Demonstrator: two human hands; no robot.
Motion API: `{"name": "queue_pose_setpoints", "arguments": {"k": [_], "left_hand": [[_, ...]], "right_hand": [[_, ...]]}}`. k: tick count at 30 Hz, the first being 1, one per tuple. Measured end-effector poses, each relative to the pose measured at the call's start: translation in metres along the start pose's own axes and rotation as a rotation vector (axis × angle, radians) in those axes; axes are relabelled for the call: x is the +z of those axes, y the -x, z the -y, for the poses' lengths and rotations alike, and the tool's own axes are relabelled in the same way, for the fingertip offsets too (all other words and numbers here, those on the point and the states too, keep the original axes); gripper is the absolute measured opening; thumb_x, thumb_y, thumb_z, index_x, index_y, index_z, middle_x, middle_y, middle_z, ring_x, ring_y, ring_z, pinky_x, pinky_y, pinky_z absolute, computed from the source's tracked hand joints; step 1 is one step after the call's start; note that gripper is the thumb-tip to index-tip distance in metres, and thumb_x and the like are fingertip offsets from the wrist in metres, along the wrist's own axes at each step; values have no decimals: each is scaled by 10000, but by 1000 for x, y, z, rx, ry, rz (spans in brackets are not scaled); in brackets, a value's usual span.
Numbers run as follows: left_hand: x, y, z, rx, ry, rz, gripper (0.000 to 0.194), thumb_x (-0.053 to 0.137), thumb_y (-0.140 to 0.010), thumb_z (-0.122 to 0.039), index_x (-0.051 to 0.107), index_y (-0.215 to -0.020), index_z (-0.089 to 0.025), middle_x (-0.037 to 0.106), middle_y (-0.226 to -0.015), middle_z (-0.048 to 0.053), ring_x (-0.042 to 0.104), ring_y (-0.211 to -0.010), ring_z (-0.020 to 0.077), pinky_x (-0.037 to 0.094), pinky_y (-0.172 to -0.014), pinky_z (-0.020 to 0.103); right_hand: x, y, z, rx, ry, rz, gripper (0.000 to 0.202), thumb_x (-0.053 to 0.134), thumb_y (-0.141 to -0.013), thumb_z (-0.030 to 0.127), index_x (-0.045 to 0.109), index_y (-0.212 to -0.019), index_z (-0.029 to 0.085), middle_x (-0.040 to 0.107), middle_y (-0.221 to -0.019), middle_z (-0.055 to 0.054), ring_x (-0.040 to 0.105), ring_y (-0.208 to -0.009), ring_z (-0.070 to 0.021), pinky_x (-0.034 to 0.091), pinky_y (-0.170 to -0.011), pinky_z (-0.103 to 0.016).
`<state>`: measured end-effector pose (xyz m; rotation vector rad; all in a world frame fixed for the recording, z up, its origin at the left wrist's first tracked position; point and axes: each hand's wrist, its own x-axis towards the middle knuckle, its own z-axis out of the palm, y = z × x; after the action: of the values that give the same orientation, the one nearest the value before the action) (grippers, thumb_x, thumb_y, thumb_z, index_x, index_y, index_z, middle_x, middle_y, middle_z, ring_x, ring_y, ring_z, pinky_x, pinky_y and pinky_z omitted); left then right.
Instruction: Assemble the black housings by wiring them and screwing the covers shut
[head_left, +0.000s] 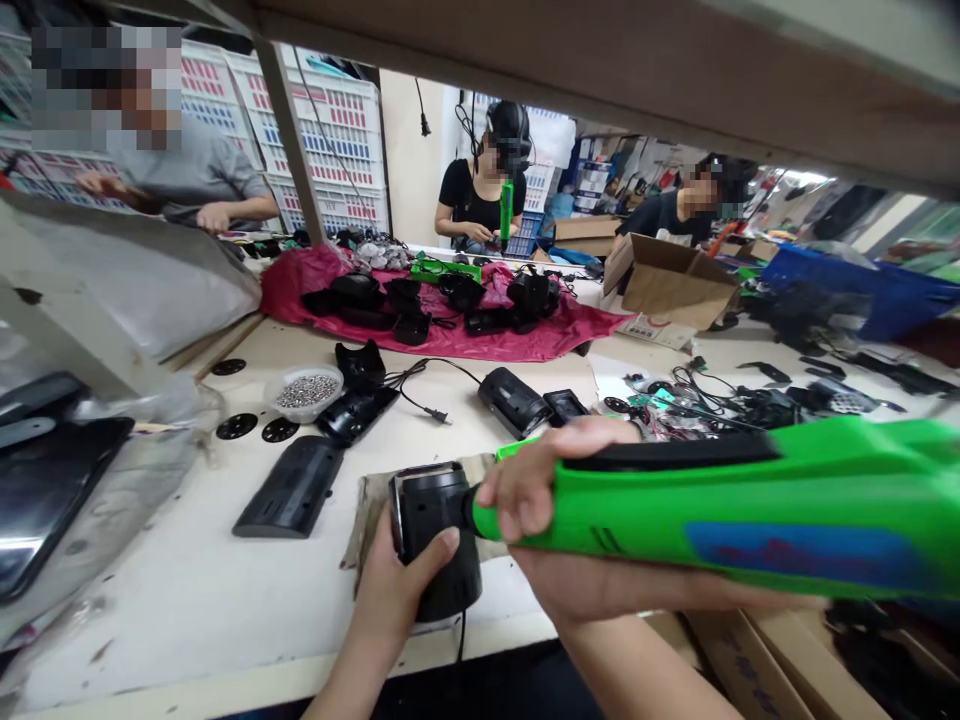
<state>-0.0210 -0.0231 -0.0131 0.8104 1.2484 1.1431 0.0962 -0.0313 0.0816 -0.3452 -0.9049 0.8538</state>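
A green electric screwdriver (637,510) fills the right side of the head view, with my right hand (547,520) wrapped round it near the tip. Its dark nose meets the side of a black plastic housing (439,540); the bit itself is hidden. That housing is gripped by my left hand (401,580), thumb across its face and fingers behind it. Beneath lies a tan cloth (367,510), and a thin cord hangs from the housing over the table edge. Left of it rests a loose black cover (291,487).
A bowl of small screws (306,390) stands beside several black discs (280,430). Another black housing (514,400) lies behind. Further back are a pink cloth (442,345) with black units, loose parts (705,400), and an open carton (667,285). Co-workers (480,190) sit opposite; a shelf (600,80) overhangs.
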Motion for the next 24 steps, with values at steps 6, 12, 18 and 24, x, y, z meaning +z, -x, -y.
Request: {"name": "queue_pose_setpoints", "arguments": {"k": [6, 12, 18, 24], "left_hand": [[1, 0, 0, 96, -60, 16, 560, 789, -571, -366, 617, -1076, -196, 712, -949, 59, 637, -1018, 322, 454, -955, 458], [-1, -7, 2, 117, -139, -21, 499, 777, -587, -394, 637, -1020, -190, 706, -911, 74, 621, -1056, 362, 420, -985, 511], [-5, -7, 2, 32, -52, 47, 586, 790, -585, -402, 614, -1103, -190, 713, -939, 74, 644, -1000, 324, 464, -937, 472], [-5, -8, 1, -129, 120, -2, 667, 805, -597, -403, 573, -1188, -200, 716, -1002, 70, 673, -921, 269, 544, -765, 348]], "right_hand": [[13, -6, -25, 79, 33, 19, 782, 483, -535, 941, 653, -796, 224, 527, -456, 39, 464, -351, -145, 465, -457, -312], [15, -12, -44, 91, 67, -13, 813, 320, -568, 982, 578, -719, 227, 476, -426, 53, 449, -328, -129, 479, -438, -295], [11, -14, -42, 109, -16, 17, 805, 351, -612, 955, 629, -759, 213, 473, -440, 50, 430, -337, -115, 460, -431, -273], [-15, 3, 4, 60, 52, 22, 830, 357, -706, 897, 703, -1036, 219, 571, -580, -9, 521, -492, -167, 516, -578, -356]]}}
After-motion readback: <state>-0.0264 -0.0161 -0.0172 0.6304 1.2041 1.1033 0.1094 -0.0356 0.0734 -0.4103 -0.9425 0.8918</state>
